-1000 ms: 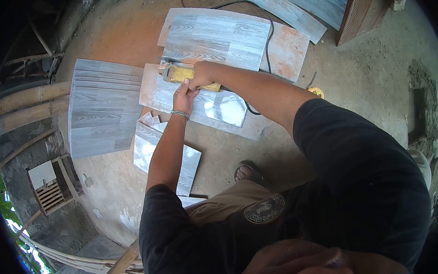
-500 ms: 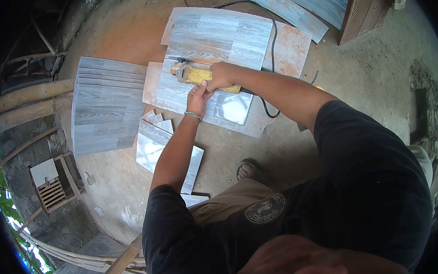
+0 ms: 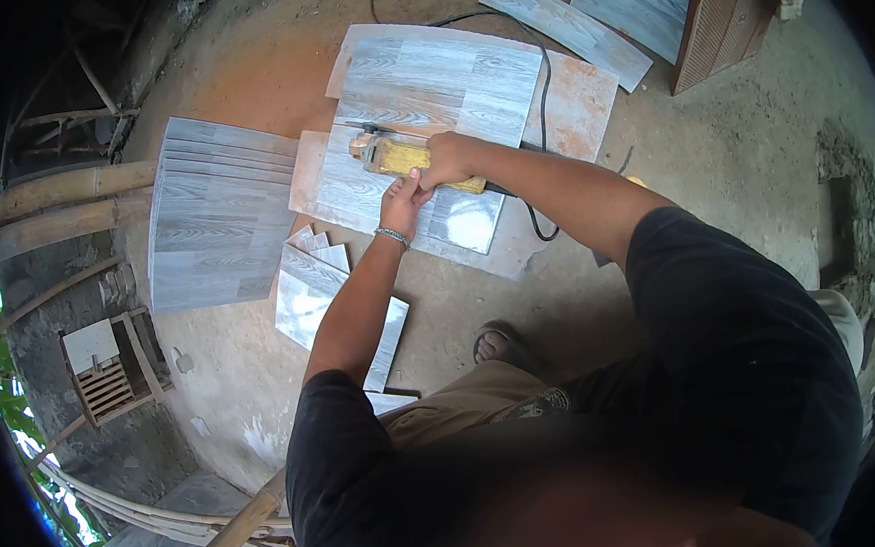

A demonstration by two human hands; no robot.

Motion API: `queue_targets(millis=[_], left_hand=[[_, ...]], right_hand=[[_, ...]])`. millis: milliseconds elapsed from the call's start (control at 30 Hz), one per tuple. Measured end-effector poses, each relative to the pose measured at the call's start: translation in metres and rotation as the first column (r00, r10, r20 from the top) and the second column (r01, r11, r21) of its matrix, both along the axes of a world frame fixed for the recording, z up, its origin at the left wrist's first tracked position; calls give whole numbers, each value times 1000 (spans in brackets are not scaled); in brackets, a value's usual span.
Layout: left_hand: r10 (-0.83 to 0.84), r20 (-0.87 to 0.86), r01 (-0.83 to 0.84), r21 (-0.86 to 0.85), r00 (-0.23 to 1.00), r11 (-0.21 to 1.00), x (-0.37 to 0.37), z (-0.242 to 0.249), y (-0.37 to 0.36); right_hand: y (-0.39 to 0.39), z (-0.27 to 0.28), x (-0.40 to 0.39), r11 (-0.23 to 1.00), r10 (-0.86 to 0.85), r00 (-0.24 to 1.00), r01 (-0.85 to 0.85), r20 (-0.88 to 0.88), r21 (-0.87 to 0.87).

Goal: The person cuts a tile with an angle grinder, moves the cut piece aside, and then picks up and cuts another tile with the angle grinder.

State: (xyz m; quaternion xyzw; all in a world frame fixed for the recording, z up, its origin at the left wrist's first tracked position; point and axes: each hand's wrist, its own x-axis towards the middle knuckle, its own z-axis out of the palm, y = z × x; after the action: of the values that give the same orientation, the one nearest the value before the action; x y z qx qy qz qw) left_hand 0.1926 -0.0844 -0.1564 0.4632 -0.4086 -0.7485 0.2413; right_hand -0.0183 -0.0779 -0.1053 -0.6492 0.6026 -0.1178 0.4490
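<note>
A yellow angle grinder (image 3: 402,157) lies low over a grey wood-pattern tile (image 3: 362,183), its head and disc toward the left. My right hand (image 3: 448,161) is wrapped round the grinder's body. Below it, my left hand (image 3: 401,203), with a bracelet at the wrist, has its thumb and fingers closed at the grinder's lower edge, right beside the right hand. The disc is seen nearly edge-on near a brownish line across the tile. A second wood-pattern tile (image 3: 425,74) extends beyond that line, and the grinder's black cord (image 3: 544,96) runs over its right side.
A stack of tiles (image 3: 219,227) lies at the left. Cut pieces (image 3: 303,287) rest beside my left forearm. A narrow tile strip (image 3: 573,30) and a brown wooden piece (image 3: 728,20) are at the upper right. My sandalled foot (image 3: 494,345) stands on the concrete floor (image 3: 580,315).
The view has shifted slightly, so the tiles and grinder sit a little lower. Both hands keep their hold on the grinder, which stays at about the same place on the tile.
</note>
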Motion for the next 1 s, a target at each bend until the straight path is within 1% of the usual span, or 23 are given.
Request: queue_targets(millis=[67, 200, 267, 433, 533, 600, 733, 767, 800, 867, 933, 1000], left_hand=[[9, 6, -9, 1, 1000, 1000, 1, -5, -1], [12, 15, -12, -1, 1000, 1000, 0, -4, -1], [10, 27, -10, 1, 1000, 1000, 0, -3, -1], [23, 51, -23, -7, 998, 1000, -3, 2, 1], [17, 25, -17, 1, 1000, 1000, -5, 4, 3], [60, 23, -60, 24, 998, 998, -12, 12, 9], [57, 33, -58, 29, 998, 998, -13, 5, 13], [28, 29, -29, 21, 999, 999, -12, 0, 13], [-1, 26, 1, 13, 1000, 1000, -9, -5, 12], [-4, 32, 3, 16, 999, 1000, -11, -2, 14], [-4, 37, 3, 22, 999, 1000, -16, 2, 19], [44, 41, -45, 34, 998, 998, -24, 10, 25]], right_hand=[[1, -4, 2, 996, -64, 998, 64, 7, -63], [1, 1, 0, 996, -58, 998, 58, 0, -61], [1, 6, -3, 1000, -1, 1000, 1, 9, 20], [3, 11, -4, 999, -19, 1000, 19, 8, 34], [5, 11, -6, 999, -15, 1000, 15, 6, 42], [7, 10, -7, 999, -14, 1000, 13, 5, 48], [14, 8, -13, 998, -13, 1000, 13, 0, 56], [16, 9, -14, 998, -17, 1000, 17, 3, 57], [18, 8, -15, 998, -18, 1000, 18, 4, 55], [21, 1, -13, 997, -63, 998, 63, -1, -46], [23, -3, -15, 997, -62, 998, 62, -4, -46], [25, -4, -18, 997, -60, 998, 59, -8, -47]])
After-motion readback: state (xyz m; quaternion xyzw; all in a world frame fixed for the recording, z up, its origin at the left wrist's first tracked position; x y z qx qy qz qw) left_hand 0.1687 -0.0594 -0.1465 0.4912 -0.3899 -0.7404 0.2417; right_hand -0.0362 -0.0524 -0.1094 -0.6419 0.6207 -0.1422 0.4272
